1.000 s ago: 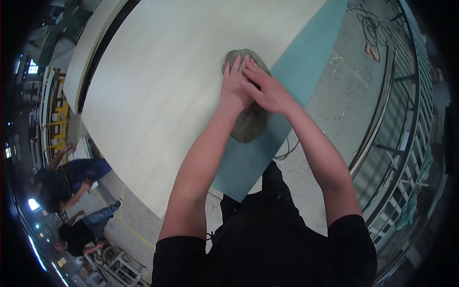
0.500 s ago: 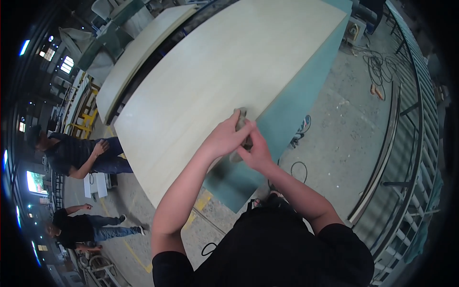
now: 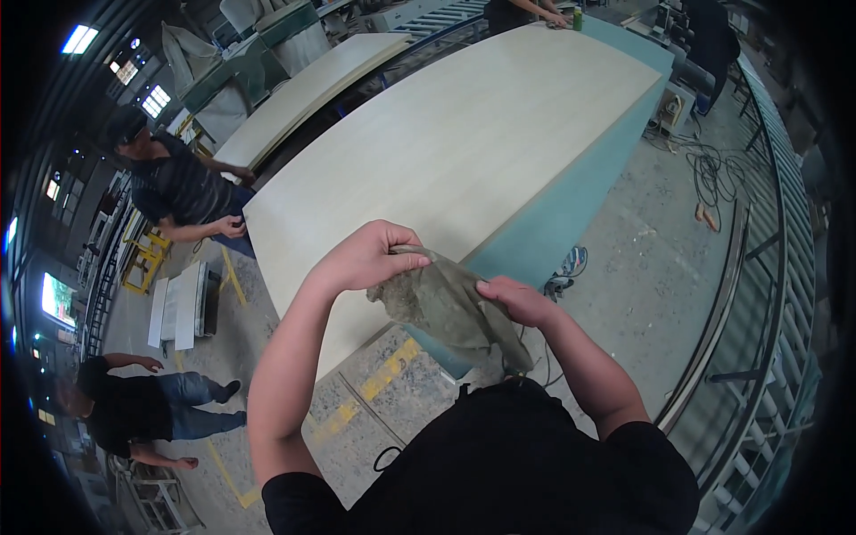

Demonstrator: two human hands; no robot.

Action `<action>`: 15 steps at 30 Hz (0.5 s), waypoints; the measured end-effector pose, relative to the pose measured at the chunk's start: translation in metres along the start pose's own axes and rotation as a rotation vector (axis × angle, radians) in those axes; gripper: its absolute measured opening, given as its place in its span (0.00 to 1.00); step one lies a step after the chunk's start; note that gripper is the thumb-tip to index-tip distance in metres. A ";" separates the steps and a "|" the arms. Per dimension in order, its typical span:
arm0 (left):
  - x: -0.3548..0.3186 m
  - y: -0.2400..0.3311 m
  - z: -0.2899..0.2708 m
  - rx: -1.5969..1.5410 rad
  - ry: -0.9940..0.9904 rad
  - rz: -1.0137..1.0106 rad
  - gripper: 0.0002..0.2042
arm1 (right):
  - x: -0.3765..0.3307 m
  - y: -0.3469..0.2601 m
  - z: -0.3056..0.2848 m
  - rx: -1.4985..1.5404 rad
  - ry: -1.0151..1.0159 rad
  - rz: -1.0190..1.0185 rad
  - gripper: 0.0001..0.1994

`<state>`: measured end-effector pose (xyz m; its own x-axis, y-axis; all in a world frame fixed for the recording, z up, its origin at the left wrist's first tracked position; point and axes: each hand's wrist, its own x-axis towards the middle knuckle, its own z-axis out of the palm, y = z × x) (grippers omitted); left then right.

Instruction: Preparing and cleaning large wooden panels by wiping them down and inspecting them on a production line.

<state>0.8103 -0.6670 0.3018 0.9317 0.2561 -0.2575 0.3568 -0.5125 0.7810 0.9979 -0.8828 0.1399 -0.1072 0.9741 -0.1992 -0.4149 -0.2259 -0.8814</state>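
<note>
A worn grey-green rag (image 3: 456,308) is spread between my two hands, hanging over the near end of a large pale wooden panel (image 3: 446,152). My left hand (image 3: 379,254) pinches its upper left edge between thumb and fingers. On the other side, my right hand (image 3: 519,301) grips the rag's right edge, its fingertips partly hidden behind the cloth. The panel lies flat on a teal-topped table (image 3: 571,214), which shows along its right side.
At the panel's left edge stands a person (image 3: 192,192); another person (image 3: 147,401) is farther down at left. A third person's hand (image 3: 557,20) rests by the far end, near a green can (image 3: 578,20). Cables (image 3: 713,174) and a roller rack (image 3: 776,267) are at right.
The rag, bunched between my hands before, is now opened out and raised toward me. My hands have moved apart. The person at left has come up to the panel's edge.
</note>
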 end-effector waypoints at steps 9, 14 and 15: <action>-0.089 -0.054 0.063 0.294 0.320 0.321 0.07 | -0.041 0.029 0.066 -0.419 0.278 -0.316 0.20; -0.100 -0.064 0.169 0.187 0.794 0.334 0.26 | -0.039 0.037 0.096 -0.371 0.546 -0.394 0.15; -0.100 -0.075 0.191 0.122 0.771 0.287 0.32 | -0.038 0.041 0.101 -0.376 0.554 -0.388 0.15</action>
<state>0.7034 -0.8104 0.1601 0.6955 0.5687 0.4391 0.1584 -0.7175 0.6783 0.8934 -0.9304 0.1548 0.4923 0.8686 0.0559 0.0151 0.0556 -0.9983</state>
